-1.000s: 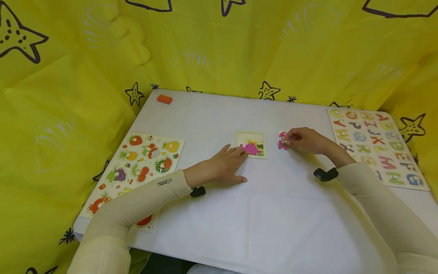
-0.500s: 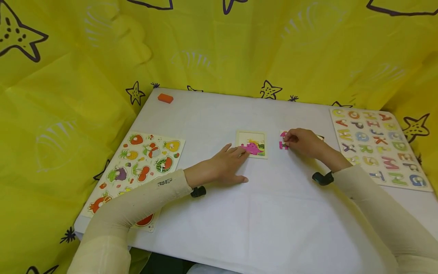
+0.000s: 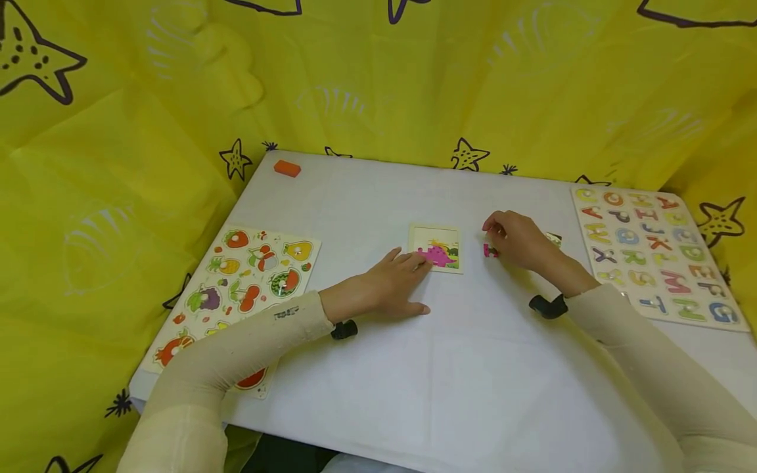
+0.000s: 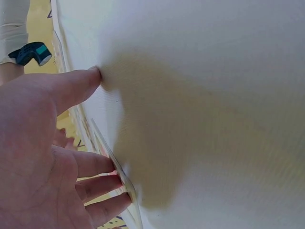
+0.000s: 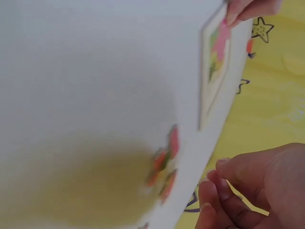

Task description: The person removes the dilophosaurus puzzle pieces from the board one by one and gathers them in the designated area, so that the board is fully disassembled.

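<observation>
A small framed jigsaw puzzle (image 3: 434, 230) with a pink dinosaur picture lies mid-table, part of its pale tray bare. My left hand (image 3: 393, 282) rests its outstretched fingers on the frame's lower left edge, thumb spread apart. To the right, my right hand (image 3: 516, 242) hovers over loose puzzle pieces (image 3: 490, 250), some hidden beneath it in the head view. In the right wrist view, several pink, orange and green pieces (image 5: 174, 139) lie below the hand, slightly blurred. Its thumb and forefinger tips come together; I cannot tell whether a piece is between them.
On the left lies a fruit peg board (image 3: 278, 263), partly under the left forearm. An alphabet peg board (image 3: 656, 256) is at the right. Another puzzle piece (image 3: 554, 239) lies beyond the right wrist. An orange block (image 3: 287, 169) sits at the far left corner, before a yellow curtain (image 3: 378, 79).
My right hand has lifted slightly away from the loose pieces, and the upper pink piece no longer shows beside its fingers. The left hand stays on the frame.
</observation>
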A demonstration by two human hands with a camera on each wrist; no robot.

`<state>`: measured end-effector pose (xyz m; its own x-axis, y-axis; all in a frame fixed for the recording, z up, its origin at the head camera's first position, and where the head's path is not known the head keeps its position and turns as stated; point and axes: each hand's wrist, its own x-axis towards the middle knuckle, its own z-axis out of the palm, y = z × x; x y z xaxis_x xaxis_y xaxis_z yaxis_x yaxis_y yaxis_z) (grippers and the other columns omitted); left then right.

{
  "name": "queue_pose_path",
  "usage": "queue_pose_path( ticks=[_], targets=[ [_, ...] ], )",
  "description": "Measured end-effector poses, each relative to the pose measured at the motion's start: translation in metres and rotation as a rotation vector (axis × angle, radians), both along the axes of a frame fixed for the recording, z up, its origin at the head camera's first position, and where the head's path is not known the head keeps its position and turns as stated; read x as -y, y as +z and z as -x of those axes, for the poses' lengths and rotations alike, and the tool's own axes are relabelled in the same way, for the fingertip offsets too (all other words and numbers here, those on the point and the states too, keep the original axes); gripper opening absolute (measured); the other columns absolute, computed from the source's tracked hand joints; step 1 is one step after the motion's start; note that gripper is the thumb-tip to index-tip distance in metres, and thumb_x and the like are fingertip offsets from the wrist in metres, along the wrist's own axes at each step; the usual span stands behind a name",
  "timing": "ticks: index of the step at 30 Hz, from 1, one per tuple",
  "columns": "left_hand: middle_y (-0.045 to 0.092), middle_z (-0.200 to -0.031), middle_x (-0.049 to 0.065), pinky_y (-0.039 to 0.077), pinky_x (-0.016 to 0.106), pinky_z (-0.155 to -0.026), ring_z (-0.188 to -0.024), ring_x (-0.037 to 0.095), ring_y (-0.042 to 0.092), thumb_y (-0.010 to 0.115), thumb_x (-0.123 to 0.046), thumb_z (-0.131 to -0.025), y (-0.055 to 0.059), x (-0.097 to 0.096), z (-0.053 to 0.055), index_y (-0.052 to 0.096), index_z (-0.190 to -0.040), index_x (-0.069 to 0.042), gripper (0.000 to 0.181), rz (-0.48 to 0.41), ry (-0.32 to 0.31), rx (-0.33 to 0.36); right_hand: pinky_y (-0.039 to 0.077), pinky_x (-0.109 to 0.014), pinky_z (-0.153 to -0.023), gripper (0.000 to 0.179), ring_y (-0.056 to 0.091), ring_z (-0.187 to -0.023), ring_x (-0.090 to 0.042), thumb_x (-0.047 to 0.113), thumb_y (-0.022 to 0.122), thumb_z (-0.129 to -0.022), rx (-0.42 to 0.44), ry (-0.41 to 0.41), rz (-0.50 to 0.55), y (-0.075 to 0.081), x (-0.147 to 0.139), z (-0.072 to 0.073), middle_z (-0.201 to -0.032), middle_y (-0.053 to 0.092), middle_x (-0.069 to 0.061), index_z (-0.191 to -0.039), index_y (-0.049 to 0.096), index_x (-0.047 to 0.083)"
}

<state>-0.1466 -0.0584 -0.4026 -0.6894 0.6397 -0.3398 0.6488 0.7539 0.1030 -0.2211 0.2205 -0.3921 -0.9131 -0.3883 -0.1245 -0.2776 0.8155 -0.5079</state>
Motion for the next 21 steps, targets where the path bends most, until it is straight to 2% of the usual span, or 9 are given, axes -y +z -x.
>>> queue_pose_path(
  ticks=[5,10,16,19,21],
  targets=[
    [0.028,-0.173,0.009,0.007,0.05,-0.133,-0.161,0.027,0.026,0.058,-0.065,-0.1,0.001,-0.001,0.0,0.026,-0.168,-0.008,0.094,-0.008,0.006,0.006,0.056,-0.048,-0.091,0.028,0.059,-0.109,-0.037,0.004,0.06,-0.105,0.011,0.038,0.042,0.005,0.02,0.0,-0.124,0.062,-0.025,-0.131,0.061,-0.006],
    [0.029,-0.171,0.009,0.009,0.05,-0.132,-0.16,0.027,0.027,0.058,-0.065,-0.1,0.002,0.0,0.0,0.027,-0.168,-0.008,0.094,-0.011,0.001,-0.003,0.053,-0.051,-0.1,0.032,0.061,-0.11,-0.037,0.004,0.063,-0.104,0.026,0.087,0.076,-0.007,0.047,-0.001,-0.13,0.061,-0.025,-0.134,0.059,-0.006],
    [0.027,-0.172,0.009,0.008,0.051,-0.132,-0.16,0.027,0.026,0.057,-0.066,-0.1,0.001,0.0,0.001,0.025,-0.168,-0.008,0.095,-0.004,-0.011,-0.003,0.053,-0.041,-0.087,0.042,0.058,-0.095,-0.031,0.005,0.066,-0.103,0.018,0.151,0.068,-0.021,0.066,-0.005,-0.135,0.057,-0.025,-0.141,0.054,-0.006],
    [0.026,-0.173,0.009,0.008,0.051,-0.132,-0.161,0.027,0.025,0.057,-0.066,-0.1,0.001,0.0,0.001,0.023,-0.169,-0.008,0.096,-0.002,-0.008,0.001,0.051,-0.043,-0.088,0.044,0.056,-0.096,-0.031,0.002,0.064,-0.102,-0.001,0.172,0.064,-0.024,0.068,-0.006,-0.137,0.056,-0.025,-0.143,0.052,-0.006],
    [0.026,-0.173,0.009,0.007,0.05,-0.133,-0.161,0.027,0.025,0.057,-0.066,-0.1,0.002,0.0,0.001,0.023,-0.169,-0.008,0.096,-0.002,-0.003,0.006,0.052,-0.046,-0.094,0.043,0.057,-0.101,-0.033,0.0,0.063,-0.102,-0.008,0.186,0.062,-0.024,0.07,-0.006,-0.139,0.056,-0.026,-0.143,0.052,-0.007]
  ],
)
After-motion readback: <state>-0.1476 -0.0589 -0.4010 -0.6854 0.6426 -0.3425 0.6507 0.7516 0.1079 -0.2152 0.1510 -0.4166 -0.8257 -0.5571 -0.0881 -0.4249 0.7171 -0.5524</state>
